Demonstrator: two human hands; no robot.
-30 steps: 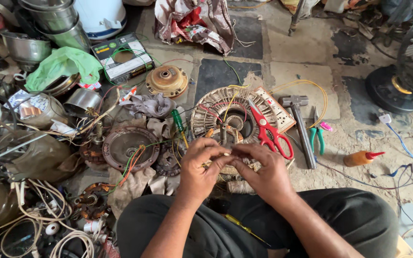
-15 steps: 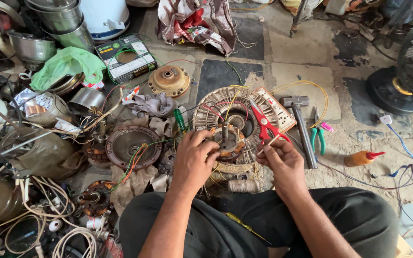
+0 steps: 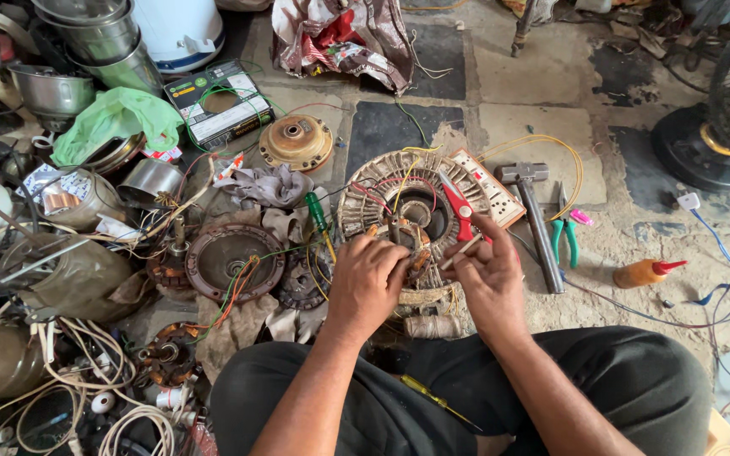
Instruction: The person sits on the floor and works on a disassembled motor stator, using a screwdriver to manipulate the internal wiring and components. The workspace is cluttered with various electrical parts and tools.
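A round fan-motor stator (image 3: 399,194) with copper windings and coloured wires lies on the floor in front of my knees. My left hand (image 3: 368,283) rests on its near rim, fingers curled over the windings and wires. Close beside it, my right hand (image 3: 490,272) pinches a thin pale sleeve or wire end between thumb and fingers, just below red-handled scissors (image 3: 460,206) that lie across the stator.
A hammer (image 3: 534,219) and green-handled pliers (image 3: 564,236) lie to the right, with an orange glue bottle (image 3: 645,272) beyond. A green screwdriver (image 3: 320,216), a rusty motor cover (image 3: 230,260), a brass-coloured cover (image 3: 296,142), metal pots, cables and scrap crowd the left. A fan base (image 3: 720,143) stands far right.
My hands, joined together over the stator's near edge a second ago, have drawn apart. The right hand has lifted to the right with the thin piece pinched in it.
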